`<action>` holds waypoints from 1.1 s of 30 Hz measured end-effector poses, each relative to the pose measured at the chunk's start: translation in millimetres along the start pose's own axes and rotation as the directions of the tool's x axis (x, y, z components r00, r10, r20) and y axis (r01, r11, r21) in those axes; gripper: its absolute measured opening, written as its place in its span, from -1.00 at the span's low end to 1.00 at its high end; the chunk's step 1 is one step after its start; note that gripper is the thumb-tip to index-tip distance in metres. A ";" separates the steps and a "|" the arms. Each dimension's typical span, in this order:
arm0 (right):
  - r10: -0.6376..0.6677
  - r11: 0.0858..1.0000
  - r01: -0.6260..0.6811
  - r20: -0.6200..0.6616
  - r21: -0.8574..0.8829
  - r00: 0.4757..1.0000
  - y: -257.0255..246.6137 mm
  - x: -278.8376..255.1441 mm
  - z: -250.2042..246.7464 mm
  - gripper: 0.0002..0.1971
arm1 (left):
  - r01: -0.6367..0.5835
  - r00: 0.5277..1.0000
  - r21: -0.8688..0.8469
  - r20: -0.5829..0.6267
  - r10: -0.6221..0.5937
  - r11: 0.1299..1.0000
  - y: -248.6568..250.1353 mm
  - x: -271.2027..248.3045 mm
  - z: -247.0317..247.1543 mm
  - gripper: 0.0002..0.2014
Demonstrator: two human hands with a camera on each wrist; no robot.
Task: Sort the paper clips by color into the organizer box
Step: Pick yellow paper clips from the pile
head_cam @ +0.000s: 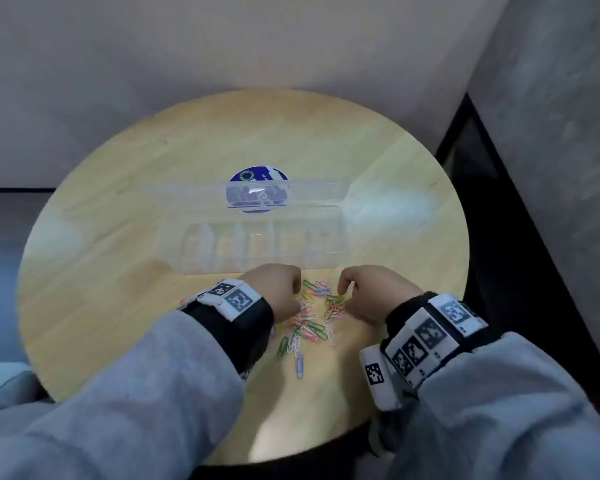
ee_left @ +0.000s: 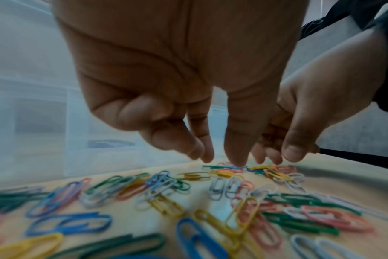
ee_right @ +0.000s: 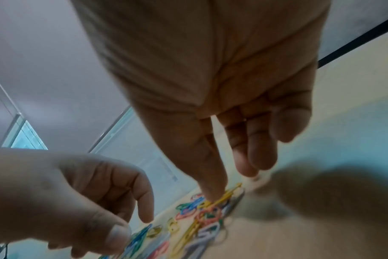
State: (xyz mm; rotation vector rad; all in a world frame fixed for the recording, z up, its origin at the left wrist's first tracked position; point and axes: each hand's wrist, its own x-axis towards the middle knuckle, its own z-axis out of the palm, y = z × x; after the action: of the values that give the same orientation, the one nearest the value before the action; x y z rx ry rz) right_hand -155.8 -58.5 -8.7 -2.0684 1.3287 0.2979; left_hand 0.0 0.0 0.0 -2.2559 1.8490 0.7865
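A pile of coloured paper clips (head_cam: 312, 323) lies on the round wooden table (head_cam: 118, 237), just in front of the clear organizer box (head_cam: 340, 237). The box's compartments look bare and its lid (head_cam: 326, 188) is folded back. My left hand (head_cam: 297, 292) hovers over the pile's left side with fingers and thumb (ee_left: 239, 157) pointing down. There is a gap between them and nothing is held. My right hand (head_cam: 342, 292) is at the pile's far right. Its thumb (ee_right: 213, 189) and forefinger pinch the ends of a yellow clip (ee_right: 230, 192) on the tabletop.
A blue round sticker (head_cam: 257, 174) shows through the lid at the table's middle. Grey walls stand behind and to the right, and a dark gap (head_cam: 499, 237) runs past the table's right edge. Bare wood stretches left and right of the box.
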 end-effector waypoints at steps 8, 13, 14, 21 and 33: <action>-0.044 0.990 0.047 0.030 -0.133 0.999 -9.4 2.0 2.6 -0.94 | 0.002 1.000 0.102 -0.011 -0.001 0.995 7.1 5.8 2.3 -0.79; -0.014 0.995 0.021 0.070 -0.094 0.997 -5.1 -0.4 2.5 -0.95 | -0.072 0.997 0.163 0.052 0.064 0.984 12.4 12.5 -1.1 -0.74; -0.011 0.996 0.017 0.072 -0.084 0.997 -4.1 -0.2 2.2 -0.95 | -0.082 0.995 0.172 0.077 0.070 0.982 13.3 13.6 -1.2 -0.74; -0.026 0.999 0.028 0.053 -0.038 0.998 -0.8 5.8 -0.5 -0.94 | -0.053 0.996 0.162 0.074 0.041 0.985 12.2 14.8 0.2 -0.87; 0.030 0.998 -0.033 0.050 0.059 0.998 5.9 2.9 -13.7 -0.82 | 0.010 1.000 -0.562 0.026 0.005 0.827 -7.8 -7.5 -9.2 -0.81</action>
State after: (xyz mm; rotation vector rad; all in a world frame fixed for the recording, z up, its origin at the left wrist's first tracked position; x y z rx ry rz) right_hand -161.6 -70.8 -2.1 -1.9798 1.3262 0.3167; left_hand 9.3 4.7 9.6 -2.5389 1.7654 1.5276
